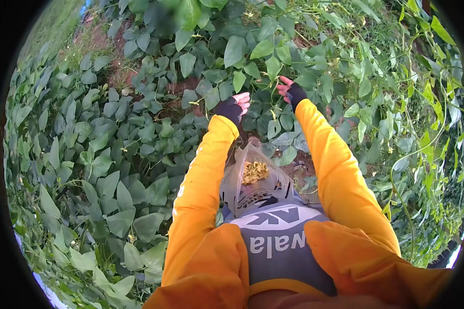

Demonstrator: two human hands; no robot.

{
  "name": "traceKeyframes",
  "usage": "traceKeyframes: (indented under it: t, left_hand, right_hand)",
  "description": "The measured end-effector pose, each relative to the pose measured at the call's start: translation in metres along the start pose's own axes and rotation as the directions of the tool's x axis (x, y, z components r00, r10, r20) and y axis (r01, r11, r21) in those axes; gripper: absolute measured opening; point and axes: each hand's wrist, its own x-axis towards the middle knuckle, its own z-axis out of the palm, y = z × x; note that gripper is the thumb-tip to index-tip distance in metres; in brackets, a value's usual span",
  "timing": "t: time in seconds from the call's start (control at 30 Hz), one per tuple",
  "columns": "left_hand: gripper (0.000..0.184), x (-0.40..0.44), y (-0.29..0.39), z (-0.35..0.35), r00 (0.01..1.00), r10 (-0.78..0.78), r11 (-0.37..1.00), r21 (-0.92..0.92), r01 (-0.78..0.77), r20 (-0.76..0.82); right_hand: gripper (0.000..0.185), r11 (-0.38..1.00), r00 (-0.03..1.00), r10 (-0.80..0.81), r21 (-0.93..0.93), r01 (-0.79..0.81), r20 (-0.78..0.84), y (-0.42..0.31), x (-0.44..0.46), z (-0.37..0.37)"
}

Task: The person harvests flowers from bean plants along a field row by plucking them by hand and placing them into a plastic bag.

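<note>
My left hand (235, 106), in a black fingerless glove, is among the green leaves with its fingers stretched out to the right. Nothing shows in it. Across a narrow gap, my right hand (291, 92), gloved the same way, has its fingers apart beside a thin vine stem (274, 91) and several leaves. I cannot make out whether the fingertips touch the stem. Below both hands, a translucent plastic bag (232, 180) hangs open in front of my body. Inside lies a heap of small yellow blossoms (255, 172).
Dense leafy vines (113, 170) surround me on both sides. Long trailing stems (394, 177) hang at the right. Bare reddish soil (117, 49) and grass show at the upper left. A few small yellow flowers (194, 103) dot the foliage.
</note>
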Motion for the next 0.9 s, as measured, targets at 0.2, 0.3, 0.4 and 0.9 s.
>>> traceKeyframes:
  t: [0.2,0.3,0.4,0.9]
  left_hand:
    - [0.048,0.125,-0.051,0.022,0.949,-0.311,0.872,-0.384,0.303,0.043]
    - [0.048,0.129,-0.062,0.037,0.955,-0.258,0.842,-0.451,0.296,0.144]
    - [0.046,0.130,-0.066,0.041,0.960,-0.145,0.918,-0.328,0.220,0.239]
    - [0.039,0.119,-0.058,0.050,0.959,-0.186,0.961,-0.163,0.222,0.213]
  right_hand:
    - [0.060,0.998,0.998,0.054,-0.019,-0.053,0.027,-0.005,-0.010,0.004]
    - [0.065,0.997,0.990,0.076,0.022,-0.079,0.117,-0.006,0.001,-0.003]
    - [0.066,0.997,0.980,0.058,0.043,-0.067,0.189,0.003,0.005,-0.010]
    - [0.052,0.997,0.977,0.051,0.046,-0.062,0.209,0.001,-0.003,-0.008]
